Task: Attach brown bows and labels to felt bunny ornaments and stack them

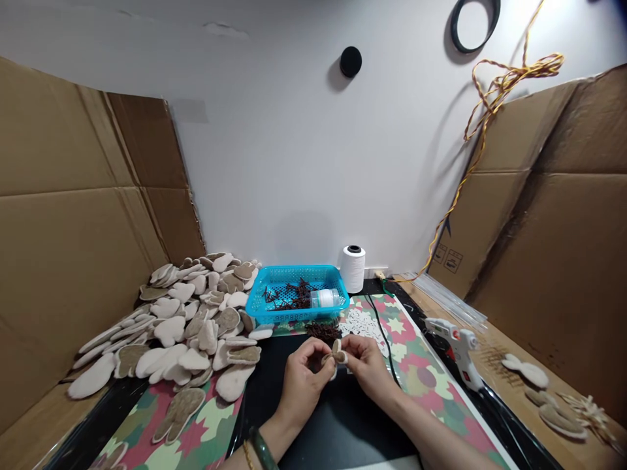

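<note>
my left hand (304, 377) and right hand (366, 367) are both pinched on one small fabric piece (337, 357), above the black mat (264, 388); i judge it unfinished. remaining, by appearance: a large heap of plush shapes (170, 331) at left, lobed, flat, cream and tan. dark, thin strands (298, 292) lie in the perforated blue basket (264, 316); small white bits (361, 324) lie loose beyond my right hand.

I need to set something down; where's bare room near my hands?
The black mat between your forearms; the patterned sheet between black cable and glue gun. Crowded: fabric pieces at left, white bits beyond your right hand.
</note>
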Action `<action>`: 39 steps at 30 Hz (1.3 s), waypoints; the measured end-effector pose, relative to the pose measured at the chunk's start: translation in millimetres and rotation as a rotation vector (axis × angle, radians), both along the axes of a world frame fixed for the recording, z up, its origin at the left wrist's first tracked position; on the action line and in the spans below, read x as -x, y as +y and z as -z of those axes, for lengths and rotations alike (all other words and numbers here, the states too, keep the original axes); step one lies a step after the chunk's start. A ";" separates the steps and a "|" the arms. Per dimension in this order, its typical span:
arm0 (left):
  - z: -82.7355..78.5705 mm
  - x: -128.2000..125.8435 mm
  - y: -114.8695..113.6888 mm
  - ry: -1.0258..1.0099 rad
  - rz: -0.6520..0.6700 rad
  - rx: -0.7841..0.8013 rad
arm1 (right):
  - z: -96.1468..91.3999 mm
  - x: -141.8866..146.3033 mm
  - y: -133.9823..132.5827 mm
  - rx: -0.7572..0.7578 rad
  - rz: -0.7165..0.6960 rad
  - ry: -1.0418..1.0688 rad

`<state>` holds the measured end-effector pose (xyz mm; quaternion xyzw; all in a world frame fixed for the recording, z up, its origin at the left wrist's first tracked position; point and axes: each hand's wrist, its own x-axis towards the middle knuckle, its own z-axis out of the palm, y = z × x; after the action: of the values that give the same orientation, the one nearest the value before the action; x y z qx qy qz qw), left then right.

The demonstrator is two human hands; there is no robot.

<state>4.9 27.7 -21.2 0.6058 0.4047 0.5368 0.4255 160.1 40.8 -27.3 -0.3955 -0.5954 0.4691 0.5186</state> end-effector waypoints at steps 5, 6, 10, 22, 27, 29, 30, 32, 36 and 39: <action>-1.0 1.6 -0.6 0.048 -0.009 -0.045 | -1.5 4.5 -2.0 0.002 -0.012 0.065; -1.2 1.1 -1.4 0.048 -0.015 -0.045 | -0.7 6.1 -1.0 0.005 -0.006 0.068; -0.7 -13.6 -18.8 0.097 0.086 -0.079 | 7.4 10.3 8.8 0.000 0.127 0.028; -6.5 -8.6 -18.8 0.274 -0.237 -0.372 | -23.0 -19.7 -0.3 -0.262 0.274 -0.084; -3.1 -10.2 -16.0 0.137 -0.190 -0.262 | -6.3 -9.6 1.0 0.023 -0.048 0.011; -1.9 -11.7 -14.2 -0.038 -0.086 -0.073 | -4.4 -8.7 1.8 0.020 -0.052 0.024; -1.4 -12.1 -12.9 -0.136 -0.029 0.043 | -4.9 -9.3 1.8 0.006 -0.038 0.021; -0.1 -12.4 -10.2 -0.294 0.054 0.252 | -7.1 -11.0 1.1 -0.035 0.006 0.000; 2.8 -13.8 -8.7 -0.429 0.071 0.434 | -7.9 -9.3 -2.3 -0.073 0.090 0.036; 2.8 -15.8 -10.4 -0.480 0.071 0.475 | -5.6 -4.5 -4.0 -0.024 0.123 0.151</action>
<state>20.7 17.4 -24.1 0.3599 0.3854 0.5396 0.6563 164.6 36.8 -21.7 -0.3889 -0.5348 0.4577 0.5944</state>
